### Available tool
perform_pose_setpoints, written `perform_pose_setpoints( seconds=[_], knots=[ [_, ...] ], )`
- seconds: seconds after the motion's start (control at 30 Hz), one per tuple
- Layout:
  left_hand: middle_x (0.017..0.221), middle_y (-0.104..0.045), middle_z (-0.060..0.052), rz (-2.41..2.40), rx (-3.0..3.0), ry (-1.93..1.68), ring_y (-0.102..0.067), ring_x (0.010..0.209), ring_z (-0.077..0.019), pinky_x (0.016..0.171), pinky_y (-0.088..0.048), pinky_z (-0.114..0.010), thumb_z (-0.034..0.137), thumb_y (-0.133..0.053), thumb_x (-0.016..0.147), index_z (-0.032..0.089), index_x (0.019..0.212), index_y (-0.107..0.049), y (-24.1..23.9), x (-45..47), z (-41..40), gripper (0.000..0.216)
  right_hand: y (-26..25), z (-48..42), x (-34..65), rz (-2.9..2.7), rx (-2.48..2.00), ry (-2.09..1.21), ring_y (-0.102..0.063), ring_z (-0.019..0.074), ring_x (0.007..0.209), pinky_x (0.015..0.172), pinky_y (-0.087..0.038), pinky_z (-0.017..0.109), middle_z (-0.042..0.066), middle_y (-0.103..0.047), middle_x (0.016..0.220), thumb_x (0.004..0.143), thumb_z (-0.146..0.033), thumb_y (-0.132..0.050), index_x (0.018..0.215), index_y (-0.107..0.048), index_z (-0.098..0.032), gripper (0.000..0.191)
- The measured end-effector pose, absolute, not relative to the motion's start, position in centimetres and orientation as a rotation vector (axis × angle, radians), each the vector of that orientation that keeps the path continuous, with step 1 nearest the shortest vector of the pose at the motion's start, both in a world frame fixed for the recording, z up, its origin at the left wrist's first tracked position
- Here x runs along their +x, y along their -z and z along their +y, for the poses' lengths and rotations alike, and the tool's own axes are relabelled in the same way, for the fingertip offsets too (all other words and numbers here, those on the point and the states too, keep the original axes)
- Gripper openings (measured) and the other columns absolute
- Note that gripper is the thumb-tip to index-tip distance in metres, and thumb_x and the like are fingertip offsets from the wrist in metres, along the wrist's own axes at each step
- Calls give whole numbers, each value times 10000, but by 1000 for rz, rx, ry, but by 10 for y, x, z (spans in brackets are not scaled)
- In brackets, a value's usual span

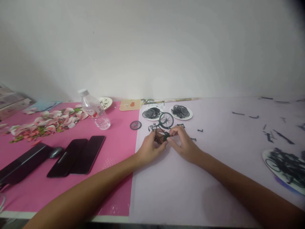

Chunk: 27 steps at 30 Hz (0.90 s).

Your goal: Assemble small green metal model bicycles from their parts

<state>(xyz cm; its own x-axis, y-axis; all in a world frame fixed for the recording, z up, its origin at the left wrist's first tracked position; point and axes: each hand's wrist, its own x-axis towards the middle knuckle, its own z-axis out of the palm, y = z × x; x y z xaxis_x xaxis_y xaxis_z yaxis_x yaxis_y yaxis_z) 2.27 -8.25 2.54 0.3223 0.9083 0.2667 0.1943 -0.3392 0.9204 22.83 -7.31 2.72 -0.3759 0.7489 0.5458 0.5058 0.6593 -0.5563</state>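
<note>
Bare forearms [95, 190], fingers [175, 145] holding tiny dark bicycle [161, 128], thin-spoked wheel [166, 121] uppermost

Model bicycle [164, 121] between my left grip [150, 147] and right grip [184, 144], over the desk [166, 194].
Two plates [189, 116] lie behind it; a bottle [95, 111] and phones [88, 155] left, another plate [265, 154] far right.

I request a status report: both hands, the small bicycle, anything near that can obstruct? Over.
Left hand holding small bicycle. Right hand at its near end, grip unclear. Loose wheel to the left, two white plates beyond; no obstruction seen.
</note>
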Motion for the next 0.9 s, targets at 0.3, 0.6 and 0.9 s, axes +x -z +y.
perform_pose_setpoints(
  seconds=[0.3,0.6,0.9],
  knots=[
    [940,-693,-70,1002,1769,-1070,-642,843,-189,764,-503,-304,378,-677,944,188,1093,-588,-26,22,-83,257,-27,-73,229,-2056,-976,-383,-539,264,993,901,-482,463,65,-559,1034,986,-238,-594,1073,-489,-269,140],
    [946,-701,-69,1002,1814,-1077,-640,842,-191,770,-494,-307,348,-672,944,190,1066,-600,-27,23,-83,213,-26,-72,228,-2057,-976,-387,-541,263,1003,921,-477,462,61,-547,1029,983,-226,-592,1069,-477,-269,150],
    [912,-662,-39,988,1592,-1081,-639,841,-167,750,-503,-280,362,-713,914,194,1141,-555,-21,24,-78,324,-26,-71,230,-2032,-1016,-392,-572,268,1010,903,-510,462,68,-598,1051,989,-256,-595,1144,-538,-268,165]
  ],
)
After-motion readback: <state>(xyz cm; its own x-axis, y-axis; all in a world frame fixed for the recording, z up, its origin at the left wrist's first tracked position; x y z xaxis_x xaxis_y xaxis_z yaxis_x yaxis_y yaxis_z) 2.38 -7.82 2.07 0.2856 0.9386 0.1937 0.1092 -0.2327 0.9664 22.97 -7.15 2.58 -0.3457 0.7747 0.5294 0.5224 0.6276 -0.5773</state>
